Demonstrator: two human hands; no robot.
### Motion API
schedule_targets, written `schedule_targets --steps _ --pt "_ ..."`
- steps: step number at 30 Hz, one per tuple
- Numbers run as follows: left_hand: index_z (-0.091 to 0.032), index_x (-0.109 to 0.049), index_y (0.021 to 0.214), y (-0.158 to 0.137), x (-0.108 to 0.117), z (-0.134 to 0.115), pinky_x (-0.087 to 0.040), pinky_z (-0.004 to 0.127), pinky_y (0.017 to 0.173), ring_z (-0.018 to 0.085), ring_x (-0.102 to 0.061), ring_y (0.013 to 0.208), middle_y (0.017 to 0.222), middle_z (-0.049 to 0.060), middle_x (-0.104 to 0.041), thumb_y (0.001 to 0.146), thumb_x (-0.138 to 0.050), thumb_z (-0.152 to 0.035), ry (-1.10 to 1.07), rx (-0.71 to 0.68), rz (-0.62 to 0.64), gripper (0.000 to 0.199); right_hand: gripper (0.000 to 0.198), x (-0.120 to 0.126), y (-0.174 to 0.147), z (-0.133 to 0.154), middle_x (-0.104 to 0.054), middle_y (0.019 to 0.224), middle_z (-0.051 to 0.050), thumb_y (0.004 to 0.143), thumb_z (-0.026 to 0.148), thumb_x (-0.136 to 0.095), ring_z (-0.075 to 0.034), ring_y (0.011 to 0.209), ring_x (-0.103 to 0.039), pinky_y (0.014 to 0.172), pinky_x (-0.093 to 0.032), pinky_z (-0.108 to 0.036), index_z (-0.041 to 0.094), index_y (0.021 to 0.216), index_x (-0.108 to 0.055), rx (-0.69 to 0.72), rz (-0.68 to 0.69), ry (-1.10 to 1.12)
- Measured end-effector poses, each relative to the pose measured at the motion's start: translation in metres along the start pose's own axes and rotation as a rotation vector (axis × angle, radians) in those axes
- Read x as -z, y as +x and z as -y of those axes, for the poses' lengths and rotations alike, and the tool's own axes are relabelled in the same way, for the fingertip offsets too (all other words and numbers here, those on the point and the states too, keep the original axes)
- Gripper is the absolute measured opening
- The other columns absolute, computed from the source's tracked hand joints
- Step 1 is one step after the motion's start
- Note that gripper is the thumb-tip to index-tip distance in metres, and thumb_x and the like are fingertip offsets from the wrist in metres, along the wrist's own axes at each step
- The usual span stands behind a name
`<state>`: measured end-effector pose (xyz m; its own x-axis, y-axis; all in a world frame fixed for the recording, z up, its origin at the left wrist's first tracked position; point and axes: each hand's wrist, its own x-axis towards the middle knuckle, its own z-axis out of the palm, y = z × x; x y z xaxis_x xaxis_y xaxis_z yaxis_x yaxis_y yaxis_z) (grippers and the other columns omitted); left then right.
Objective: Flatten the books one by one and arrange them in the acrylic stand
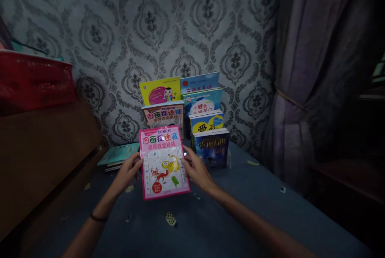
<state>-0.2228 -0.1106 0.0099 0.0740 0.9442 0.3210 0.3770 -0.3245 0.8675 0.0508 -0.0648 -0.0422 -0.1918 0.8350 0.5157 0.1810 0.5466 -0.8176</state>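
Note:
A pink picture book (165, 165) with a cartoon fox and a yellow cat on its cover is held nearly upright between my two hands. My left hand (130, 168) grips its left edge, thumb on the front. On the opposite edge, my right hand (197, 169) pinches the book with the thumb in front. Directly behind it stands a brown book (165, 112) with similar lettering. A yellow book (161, 91) rises at the back left. To the right stand a dark blue book (211, 148), a blue and yellow book (207, 122) and light blue books (203, 101) in stepped rows.
Teal-covered books (118, 154) lie stacked at the left on the blue patterned surface (225, 218). Further left is a brown box (45, 145) with a red bag (36, 81) above it. Patterned wallpaper (180, 21) is behind, and a tied curtain (293, 129) hangs at the right.

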Motion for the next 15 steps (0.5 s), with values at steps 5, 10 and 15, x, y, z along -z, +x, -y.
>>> schedule_targets --steps 5,10,15 --pt "-0.018 -0.06 0.094 0.032 0.001 -0.021 -0.045 0.018 0.04 0.01 -0.051 0.054 0.066 -0.005 -0.05 0.074 -0.069 -0.062 -0.014 -0.034 0.024 0.049 0.052 0.014 0.03 0.01 -0.064 0.083 0.0 0.093 0.026 -0.046 -0.012 0.049 -0.057 0.05 -0.05 -0.027 0.021 0.145 -0.046 -0.011 -0.031 0.006" --pt "-0.017 -0.061 0.102 0.052 0.001 -0.031 -0.044 0.018 0.038 0.011 -0.054 0.054 0.071 -0.003 -0.056 0.073 -0.069 -0.058 -0.005 -0.027 0.011 0.051 0.053 0.025 0.05 0.019 -0.063 0.079 0.003 0.092 0.025 -0.047 -0.011 0.047 -0.057 0.051 -0.05 -0.026 0.018 0.144 -0.045 -0.002 -0.048 -0.039" --pt "-0.016 -0.061 0.097 0.067 0.003 -0.045 -0.047 0.019 0.04 0.013 -0.055 0.06 0.072 -0.003 -0.057 0.071 -0.07 -0.056 -0.006 -0.061 -0.011 0.048 0.052 0.033 0.07 0.026 -0.059 0.073 0.005 0.092 0.022 -0.047 -0.011 0.046 -0.057 0.053 -0.048 -0.026 0.014 0.144 -0.046 0.013 -0.064 -0.08"
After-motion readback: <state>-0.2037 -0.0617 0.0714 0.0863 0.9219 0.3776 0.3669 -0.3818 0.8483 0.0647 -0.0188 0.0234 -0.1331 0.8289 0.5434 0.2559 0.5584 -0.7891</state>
